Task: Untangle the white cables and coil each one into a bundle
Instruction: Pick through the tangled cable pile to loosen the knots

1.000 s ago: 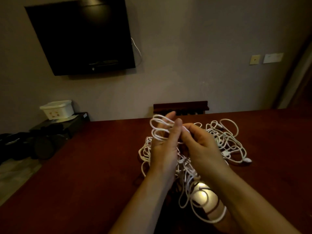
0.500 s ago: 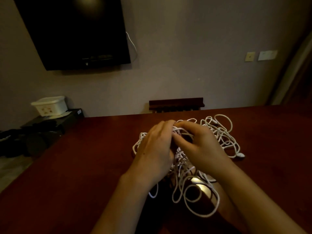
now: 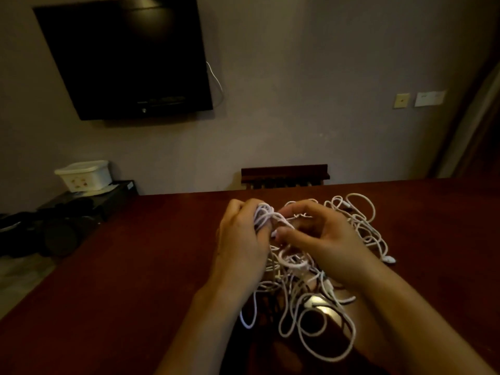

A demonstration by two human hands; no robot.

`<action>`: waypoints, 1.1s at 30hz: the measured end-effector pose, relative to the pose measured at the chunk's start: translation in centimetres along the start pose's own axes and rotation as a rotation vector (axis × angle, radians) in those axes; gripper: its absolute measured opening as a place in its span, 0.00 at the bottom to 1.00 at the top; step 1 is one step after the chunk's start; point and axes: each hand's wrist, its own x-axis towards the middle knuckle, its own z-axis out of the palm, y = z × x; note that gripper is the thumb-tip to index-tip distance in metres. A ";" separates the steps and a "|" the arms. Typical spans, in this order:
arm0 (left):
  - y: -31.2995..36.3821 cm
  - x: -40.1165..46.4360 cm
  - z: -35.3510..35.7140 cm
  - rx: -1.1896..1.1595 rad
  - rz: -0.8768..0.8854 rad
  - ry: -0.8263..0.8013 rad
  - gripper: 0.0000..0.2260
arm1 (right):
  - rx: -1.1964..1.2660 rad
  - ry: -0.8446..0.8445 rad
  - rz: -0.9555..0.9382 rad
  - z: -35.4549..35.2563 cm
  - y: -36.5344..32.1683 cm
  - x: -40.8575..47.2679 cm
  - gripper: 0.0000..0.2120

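We see our left hand [image 3: 239,239] curled round a gathered bunch of white strands [image 3: 263,216], the fingers wrapped over them so that the loops rise out of the grip at its top. Our right hand [image 3: 324,242] sits just beside it, fingers bent, thumb and fingertips pinching a strand that runs across from the left grip; the exact point of the pinch is partly hidden by the fingers. Both hands are raised a little above the dark red surface [image 3: 135,266].

The tangle of white cables [image 3: 305,301] lies on the surface directly beneath and between the two grips, spreading toward us in wide loops under our forearms. More loops [image 3: 359,212] fan out beyond the right grip, on its far side, and a small white plug [image 3: 389,259] rests on the surface just outside the right wrist. We cannot tell how many separate cables make up the heap, as they cross each other everywhere. A bright reflection [image 3: 322,307] shows on the surface amid the near loops.

Beyond the grips, past the far edge of the surface, stands a dark wooden chair back [image 3: 284,171]. Far off to the left-grip side are a wall-mounted dark screen [image 3: 127,58] and a white box [image 3: 84,175] on a low black stand [image 3: 108,196]. Wall plates [image 3: 419,99] sit high on the right-grip side.
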 end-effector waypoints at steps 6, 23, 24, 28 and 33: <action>-0.5 0.4 0.1 0.094 0.104 -0.128 0.03 | -0.481 0.407 -0.243 0.3 2.5 0.2 0.13; 1.2 0.2 0.7 -0.645 -0.155 -0.050 0.16 | 0.291 0.232 -0.076 1.5 0.0 -0.1 0.06; 1.2 0.2 0.8 -0.664 -0.154 -0.039 0.15 | 0.284 0.213 -0.095 1.6 -0.2 -0.1 0.05; 2.2 0.1 1.0 -0.845 -0.197 -0.018 0.18 | 0.187 0.190 -0.164 2.2 -0.2 -0.2 0.07; 2.7 1.0 1.2 -0.993 -0.409 0.256 0.12 | 0.179 0.171 -0.117 3.1 -0.1 -0.2 0.18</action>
